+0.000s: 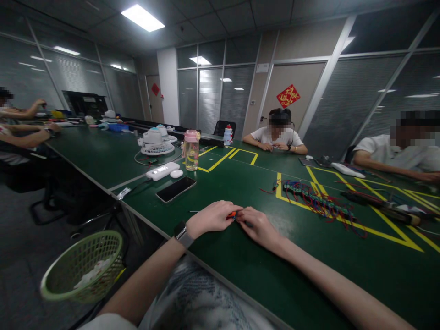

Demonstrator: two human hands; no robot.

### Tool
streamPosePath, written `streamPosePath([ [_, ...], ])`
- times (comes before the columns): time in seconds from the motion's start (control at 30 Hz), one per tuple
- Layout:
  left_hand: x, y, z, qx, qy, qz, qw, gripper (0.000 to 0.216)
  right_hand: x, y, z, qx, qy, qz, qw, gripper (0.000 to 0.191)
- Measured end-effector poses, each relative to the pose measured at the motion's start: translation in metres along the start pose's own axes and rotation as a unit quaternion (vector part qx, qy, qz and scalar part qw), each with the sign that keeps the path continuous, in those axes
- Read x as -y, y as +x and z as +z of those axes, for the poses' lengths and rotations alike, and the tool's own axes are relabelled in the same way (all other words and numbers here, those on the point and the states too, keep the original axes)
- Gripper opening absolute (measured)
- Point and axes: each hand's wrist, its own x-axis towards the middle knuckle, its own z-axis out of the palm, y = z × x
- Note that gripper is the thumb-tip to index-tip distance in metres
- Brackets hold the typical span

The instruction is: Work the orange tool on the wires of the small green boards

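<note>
My left hand (215,216), with a watch on the wrist, is closed with its fingertips pinched on a small orange-and-black piece (233,214). Closed as well, my right hand (257,225) meets it there, its fingertips at the same piece. Fingers cover most of that piece, so its kind is unclear. Something dark shows under the right fingers. A thin dark rod (193,211) pokes out left of my left hand; whether it joins the orange piece is hidden. Both hands are low over the green table (220,261).
Ahead to the left are a phone (176,189), power strip (163,171), white round case (176,174), bottle (191,151) and fans (156,143). To the right lies a row of wired circuit boards (318,201). A green basket (112,238) stands below the table edge. Several people sit around.
</note>
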Motion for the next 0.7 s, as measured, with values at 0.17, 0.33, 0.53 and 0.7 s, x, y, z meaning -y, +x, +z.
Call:
streamPosePath([
  [0.17,0.004,0.0,0.001,-0.002,-0.026,-0.01,1.0,0.047,0.0,-0.001,-0.002,0.022,0.023,0.029,0.999,0.019],
  [0.33,0.0,0.0,-0.02,-0.079,-0.085,-0.074,0.99,0.06,0.003,0.001,-0.006,0.007,0.087,0.205,0.975,0.013],
  [0.53,-0.019,0.023,-0.04,-0.328,-0.379,-0.063,0.863,0.025,0.003,0.0,-0.004,0.011,0.118,0.238,0.964,0.011],
  [0.7,-0.036,0.049,-0.02,-0.37,-0.507,-0.027,0.778,0.02,0.003,0.001,-0.003,0.015,0.147,0.271,0.951,0.011],
])
